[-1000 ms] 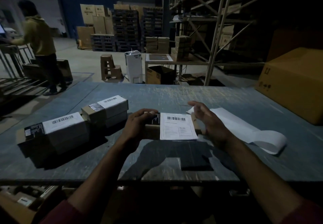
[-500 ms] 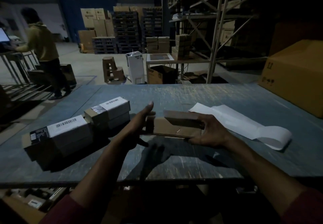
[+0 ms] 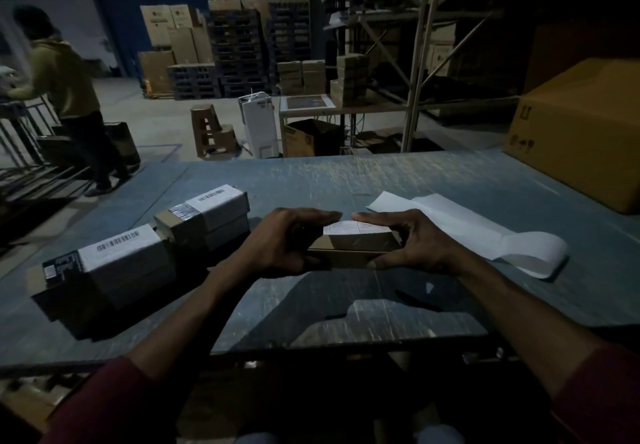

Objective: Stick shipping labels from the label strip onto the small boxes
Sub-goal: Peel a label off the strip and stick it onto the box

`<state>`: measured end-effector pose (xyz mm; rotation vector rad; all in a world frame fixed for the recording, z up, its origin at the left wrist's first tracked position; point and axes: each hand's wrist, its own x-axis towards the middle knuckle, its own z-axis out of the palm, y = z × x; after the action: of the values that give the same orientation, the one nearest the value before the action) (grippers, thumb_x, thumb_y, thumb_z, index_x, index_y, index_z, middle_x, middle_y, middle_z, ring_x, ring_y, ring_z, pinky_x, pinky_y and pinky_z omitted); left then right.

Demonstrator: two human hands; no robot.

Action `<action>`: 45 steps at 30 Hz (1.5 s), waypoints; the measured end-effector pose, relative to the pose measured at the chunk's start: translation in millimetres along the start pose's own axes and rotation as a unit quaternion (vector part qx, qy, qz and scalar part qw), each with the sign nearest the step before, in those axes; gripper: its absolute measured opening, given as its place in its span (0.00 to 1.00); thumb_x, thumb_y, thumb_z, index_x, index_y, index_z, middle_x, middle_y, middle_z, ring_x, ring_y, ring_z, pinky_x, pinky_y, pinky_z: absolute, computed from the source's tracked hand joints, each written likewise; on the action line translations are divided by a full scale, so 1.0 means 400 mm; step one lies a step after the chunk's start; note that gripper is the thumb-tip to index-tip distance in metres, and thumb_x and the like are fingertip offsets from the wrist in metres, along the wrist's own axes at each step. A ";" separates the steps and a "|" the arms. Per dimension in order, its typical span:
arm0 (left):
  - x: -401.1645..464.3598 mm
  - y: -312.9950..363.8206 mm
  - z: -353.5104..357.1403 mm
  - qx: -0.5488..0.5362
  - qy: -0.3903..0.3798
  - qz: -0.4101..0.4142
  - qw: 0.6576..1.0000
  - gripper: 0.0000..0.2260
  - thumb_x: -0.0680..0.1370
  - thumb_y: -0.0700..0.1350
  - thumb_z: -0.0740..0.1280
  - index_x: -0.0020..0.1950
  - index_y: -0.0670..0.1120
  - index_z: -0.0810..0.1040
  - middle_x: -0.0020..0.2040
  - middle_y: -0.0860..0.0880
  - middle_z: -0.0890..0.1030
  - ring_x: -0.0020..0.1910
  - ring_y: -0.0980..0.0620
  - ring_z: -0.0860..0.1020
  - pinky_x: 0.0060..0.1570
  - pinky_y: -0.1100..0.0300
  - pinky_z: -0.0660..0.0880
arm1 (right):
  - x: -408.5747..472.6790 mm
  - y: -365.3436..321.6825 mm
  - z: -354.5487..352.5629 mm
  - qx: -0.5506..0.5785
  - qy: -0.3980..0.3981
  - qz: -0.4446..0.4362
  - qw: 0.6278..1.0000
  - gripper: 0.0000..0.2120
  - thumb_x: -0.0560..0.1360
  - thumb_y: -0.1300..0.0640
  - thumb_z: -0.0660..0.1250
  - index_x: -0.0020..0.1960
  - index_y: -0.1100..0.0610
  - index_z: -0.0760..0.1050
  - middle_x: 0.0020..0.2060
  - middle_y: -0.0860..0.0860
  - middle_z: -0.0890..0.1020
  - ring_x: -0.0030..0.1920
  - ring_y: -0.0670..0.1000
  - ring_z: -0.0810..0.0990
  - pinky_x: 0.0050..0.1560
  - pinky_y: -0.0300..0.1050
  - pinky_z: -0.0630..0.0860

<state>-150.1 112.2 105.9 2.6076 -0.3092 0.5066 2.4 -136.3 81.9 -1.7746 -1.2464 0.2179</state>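
A small brown box point(image 3: 349, 253) with a white label wrapped over its top edge is held just above the table between both hands. My left hand point(image 3: 284, 243) grips its left end, fingers lying over the top. My right hand point(image 3: 412, 243) grips its right end, thumb under the lower edge. The white label strip point(image 3: 485, 232) lies on the table to the right, its far end curled over. Two stacks of labelled small boxes sit at the left, one nearer me point(image 3: 114, 270) and one farther point(image 3: 211, 215).
The blue-grey table point(image 3: 346, 180) runs across the view, its front edge near me. A large cardboard carton point(image 3: 581, 142) stands at the table's right. Beyond are metal racking, stacked cartons and pallets. A person in a yellow top point(image 3: 65, 76) stands far left.
The box has been turned from its plain brown side to show the labelled edge on top. Both hands now grip its ends; before, my left hand was flat against its left side.
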 end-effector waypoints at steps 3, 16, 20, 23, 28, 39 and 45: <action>-0.006 0.004 0.003 -0.017 -0.004 -0.001 1.000 0.34 0.71 0.51 0.81 0.75 0.53 0.76 0.71 0.55 0.80 0.67 0.58 0.79 0.65 0.50 0.79 | 0.000 -0.009 -0.007 0.016 -0.021 0.014 1.000 0.35 0.66 0.65 0.84 0.70 0.49 0.79 0.63 0.44 0.85 0.65 0.45 0.82 0.67 0.41 0.78; -0.051 0.003 0.017 -0.186 -0.008 -0.015 0.982 0.24 0.75 0.41 0.79 0.71 0.44 0.80 0.72 0.50 0.79 0.73 0.54 0.75 0.72 0.49 0.74 | -0.013 -0.034 -0.006 0.024 -0.054 -0.006 0.998 0.19 0.75 0.59 0.77 0.65 0.49 0.83 0.79 0.42 0.68 0.79 0.42 0.64 0.79 0.50 0.66; -0.054 0.006 0.024 -0.209 -0.009 -0.003 0.978 0.22 0.77 0.39 0.77 0.71 0.42 0.80 0.73 0.48 0.77 0.75 0.50 0.75 0.72 0.44 0.74 | -0.020 -0.034 -0.005 0.057 -0.057 -0.005 0.997 0.18 0.75 0.59 0.76 0.64 0.52 0.84 0.79 0.41 0.68 0.80 0.41 0.63 0.79 0.53 0.65; -0.057 0.013 0.026 -0.206 -0.029 0.020 0.978 0.21 0.79 0.38 0.74 0.72 0.41 0.79 0.76 0.47 0.75 0.76 0.49 0.73 0.72 0.42 0.74 | -0.028 -0.034 -0.008 0.070 -0.060 0.001 0.996 0.17 0.73 0.59 0.77 0.62 0.53 0.85 0.79 0.41 0.67 0.80 0.41 0.62 0.78 0.54 0.67; -0.056 0.027 0.024 -0.182 -0.057 0.008 0.982 0.40 0.80 0.46 0.73 0.85 0.53 0.52 0.84 0.54 0.61 0.81 0.54 0.64 0.77 0.47 0.67 | -0.034 -0.046 -0.028 0.057 -0.042 0.016 0.997 0.40 0.70 0.59 0.80 0.78 0.45 0.69 0.78 0.36 0.69 0.78 0.39 0.65 0.73 0.41 0.73; -0.070 0.013 0.026 -0.168 -0.061 0.028 0.984 0.20 0.81 0.40 0.71 0.73 0.47 0.78 0.80 0.50 0.70 0.78 0.54 0.69 0.72 0.46 0.74 | -0.042 -0.032 -0.011 0.081 -0.067 -0.013 0.994 0.16 0.71 0.69 0.78 0.43 0.47 0.88 0.77 0.44 0.73 0.80 0.44 0.65 0.76 0.56 0.68; -0.050 0.022 0.022 -0.114 -0.145 0.000 0.983 0.30 0.82 0.40 0.69 0.81 0.60 0.64 0.82 0.54 0.64 0.79 0.58 0.64 0.76 0.56 0.68 | -0.042 -0.037 0.011 0.056 -0.032 -0.013 0.998 0.15 0.70 0.66 0.80 0.52 0.54 0.82 0.71 0.47 0.79 0.73 0.48 0.76 0.68 0.60 0.78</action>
<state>-168.4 102.8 94.2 2.4515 -0.4354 0.0799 -17.5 -146.6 85.0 -1.6666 -1.2774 0.3263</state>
